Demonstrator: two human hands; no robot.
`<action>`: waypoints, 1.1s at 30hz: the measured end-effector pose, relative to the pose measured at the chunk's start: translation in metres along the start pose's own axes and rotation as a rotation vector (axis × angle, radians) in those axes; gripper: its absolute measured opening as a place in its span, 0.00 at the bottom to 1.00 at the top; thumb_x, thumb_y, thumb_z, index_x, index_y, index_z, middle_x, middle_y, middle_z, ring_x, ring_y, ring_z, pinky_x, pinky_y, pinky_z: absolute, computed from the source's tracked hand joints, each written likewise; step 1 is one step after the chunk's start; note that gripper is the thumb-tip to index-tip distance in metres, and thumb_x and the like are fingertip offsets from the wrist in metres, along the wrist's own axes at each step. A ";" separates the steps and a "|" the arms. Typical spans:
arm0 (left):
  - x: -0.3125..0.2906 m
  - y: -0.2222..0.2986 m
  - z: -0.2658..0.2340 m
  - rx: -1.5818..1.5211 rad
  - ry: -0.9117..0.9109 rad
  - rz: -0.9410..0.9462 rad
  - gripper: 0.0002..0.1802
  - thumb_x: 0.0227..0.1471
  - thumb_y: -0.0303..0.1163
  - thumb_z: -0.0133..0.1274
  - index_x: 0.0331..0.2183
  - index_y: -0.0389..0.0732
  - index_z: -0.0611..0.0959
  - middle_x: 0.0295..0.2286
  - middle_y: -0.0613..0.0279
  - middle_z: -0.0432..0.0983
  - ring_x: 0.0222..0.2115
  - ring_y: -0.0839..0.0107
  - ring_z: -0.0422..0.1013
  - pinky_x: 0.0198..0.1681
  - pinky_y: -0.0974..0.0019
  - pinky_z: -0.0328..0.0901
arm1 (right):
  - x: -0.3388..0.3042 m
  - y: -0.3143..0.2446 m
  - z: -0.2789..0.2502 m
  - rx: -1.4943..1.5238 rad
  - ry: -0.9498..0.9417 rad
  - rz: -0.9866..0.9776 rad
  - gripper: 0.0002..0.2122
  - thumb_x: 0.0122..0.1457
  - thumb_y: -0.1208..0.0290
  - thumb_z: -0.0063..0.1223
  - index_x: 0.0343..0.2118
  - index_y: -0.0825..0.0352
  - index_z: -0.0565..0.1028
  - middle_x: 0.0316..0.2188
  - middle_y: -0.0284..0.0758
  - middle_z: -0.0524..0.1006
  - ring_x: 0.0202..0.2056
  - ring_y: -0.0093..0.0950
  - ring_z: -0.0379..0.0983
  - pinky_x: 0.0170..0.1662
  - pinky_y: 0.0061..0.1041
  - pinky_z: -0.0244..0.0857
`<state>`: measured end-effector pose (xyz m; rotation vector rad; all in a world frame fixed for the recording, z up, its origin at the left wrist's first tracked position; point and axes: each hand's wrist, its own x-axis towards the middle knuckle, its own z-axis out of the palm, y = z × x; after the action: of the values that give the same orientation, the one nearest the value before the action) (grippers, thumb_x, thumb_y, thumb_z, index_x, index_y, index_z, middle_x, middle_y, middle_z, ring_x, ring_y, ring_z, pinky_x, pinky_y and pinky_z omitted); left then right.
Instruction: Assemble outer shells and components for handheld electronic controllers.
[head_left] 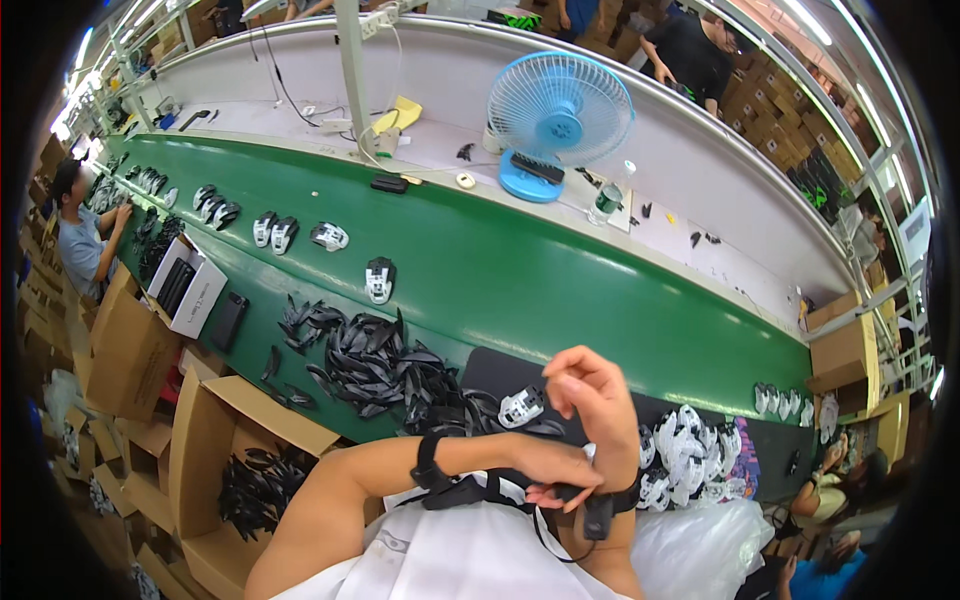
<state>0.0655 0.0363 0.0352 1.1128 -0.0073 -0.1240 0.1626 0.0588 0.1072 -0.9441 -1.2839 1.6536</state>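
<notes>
Head view.
Left grip [555,466]: mine, reached across my body to the right wrist, fingers bent against the strap there; I cannot tell whether they are closed on it. A black wristband [430,468] circles this forearm.
Right grip [592,390]: mine, raised, half open, fingers loosely curled.
Wrist device [598,516]: one, small, black, strapped on my right wrist, just beside the left fingers, a thin cable looping below it.
White-and-black shell [520,407]: one, on the dark mat [490,368], just left of my right grip.
White shells [690,455]: a heap, right of my right forearm, above a clear plastic bag [700,552].
Black curved pieces [372,362]: a large pile on the green desk [600,290], left of the mat; more lie in an open carton [203,465].
Blue fan [560,125]: one, upright, beyond the desk, near a clear bottle [607,202].
</notes>
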 end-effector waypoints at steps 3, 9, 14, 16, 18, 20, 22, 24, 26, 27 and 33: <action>-0.023 -0.017 -0.017 0.108 0.115 -0.046 0.31 0.60 0.52 0.33 0.21 0.36 0.76 0.11 0.63 0.67 0.09 0.75 0.65 0.13 0.74 0.62 | -0.013 -0.018 -0.010 -0.023 0.090 -0.171 0.09 0.58 0.70 0.47 0.37 0.71 0.71 0.20 0.29 0.71 0.23 0.15 0.64 0.26 0.13 0.57; -0.060 0.028 -0.070 0.023 1.220 0.403 0.26 0.61 0.48 0.36 0.23 0.39 0.75 0.13 0.64 0.70 0.09 0.80 0.62 0.12 0.77 0.55 | -0.019 0.044 -0.014 -0.223 0.157 -0.021 0.09 0.57 0.73 0.51 0.39 0.71 0.71 0.27 0.30 0.74 0.30 0.16 0.70 0.34 0.17 0.65; -0.065 0.074 -0.070 -0.017 1.344 0.754 0.24 0.61 0.46 0.35 0.25 0.40 0.76 0.14 0.64 0.70 0.11 0.80 0.61 0.13 0.76 0.54 | -0.025 0.074 0.052 -0.504 -0.200 -0.099 0.20 0.53 0.62 0.58 0.43 0.70 0.67 0.26 0.40 0.77 0.23 0.30 0.75 0.28 0.24 0.69; -0.059 0.066 -0.066 -0.075 1.367 0.725 0.24 0.61 0.47 0.36 0.25 0.40 0.75 0.14 0.65 0.70 0.10 0.81 0.60 0.12 0.78 0.54 | -0.022 0.075 0.067 -0.611 -0.136 -0.195 0.17 0.53 0.61 0.57 0.38 0.69 0.70 0.21 0.42 0.76 0.20 0.36 0.74 0.24 0.28 0.67; -0.051 0.057 -0.042 -0.215 1.192 0.633 0.24 0.61 0.46 0.34 0.26 0.40 0.76 0.14 0.64 0.70 0.12 0.79 0.63 0.13 0.77 0.54 | -0.026 0.078 0.060 -0.775 -0.246 -0.252 0.15 0.54 0.59 0.55 0.33 0.68 0.71 0.19 0.43 0.75 0.20 0.40 0.74 0.24 0.32 0.67; -0.044 0.047 -0.015 -0.244 1.085 0.601 0.24 0.61 0.46 0.34 0.27 0.38 0.75 0.15 0.61 0.70 0.13 0.79 0.63 0.14 0.77 0.55 | -0.043 0.086 0.054 -0.858 -0.368 -0.309 0.17 0.56 0.56 0.50 0.33 0.69 0.71 0.24 0.41 0.77 0.23 0.41 0.74 0.28 0.35 0.69; -0.041 0.045 0.013 -0.163 0.965 0.589 0.24 0.61 0.44 0.32 0.28 0.35 0.74 0.16 0.61 0.70 0.14 0.79 0.63 0.15 0.77 0.55 | -0.058 0.095 0.044 -0.858 -0.457 -0.367 0.19 0.57 0.56 0.49 0.38 0.71 0.72 0.32 0.44 0.77 0.31 0.41 0.75 0.36 0.35 0.69; -0.036 0.047 0.029 -0.180 0.883 0.651 0.23 0.62 0.45 0.33 0.29 0.37 0.74 0.15 0.64 0.69 0.11 0.82 0.58 0.14 0.79 0.53 | -0.059 0.093 0.042 -0.756 -0.520 -0.329 0.19 0.57 0.57 0.49 0.40 0.71 0.72 0.35 0.44 0.76 0.35 0.40 0.74 0.40 0.34 0.68; -0.033 0.059 0.040 -0.193 0.796 0.658 0.23 0.62 0.44 0.32 0.29 0.37 0.74 0.15 0.64 0.68 0.13 0.82 0.58 0.14 0.78 0.53 | -0.064 0.096 0.037 -0.659 -0.575 -0.281 0.19 0.58 0.59 0.49 0.43 0.72 0.72 0.39 0.44 0.76 0.39 0.38 0.73 0.44 0.33 0.67; -0.033 0.066 0.048 -0.223 0.742 0.661 0.23 0.62 0.44 0.32 0.29 0.36 0.73 0.15 0.64 0.68 0.14 0.82 0.59 0.15 0.77 0.53 | -0.069 0.100 0.034 -0.553 -0.628 -0.173 0.19 0.58 0.60 0.49 0.44 0.72 0.72 0.40 0.43 0.75 0.41 0.36 0.73 0.46 0.31 0.65; -0.026 0.063 0.075 -0.543 0.352 0.550 0.26 0.61 0.51 0.32 0.27 0.39 0.73 0.14 0.62 0.68 0.09 0.81 0.56 0.11 0.79 0.48 | -0.068 0.092 0.011 -0.395 -0.377 -0.070 0.15 0.61 0.63 0.47 0.45 0.68 0.72 0.43 0.38 0.75 0.43 0.30 0.72 0.47 0.31 0.65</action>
<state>0.0407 -0.0008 0.1262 0.5472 0.0334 0.5366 0.1645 -0.0212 0.0246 -0.8194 -1.9287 1.6015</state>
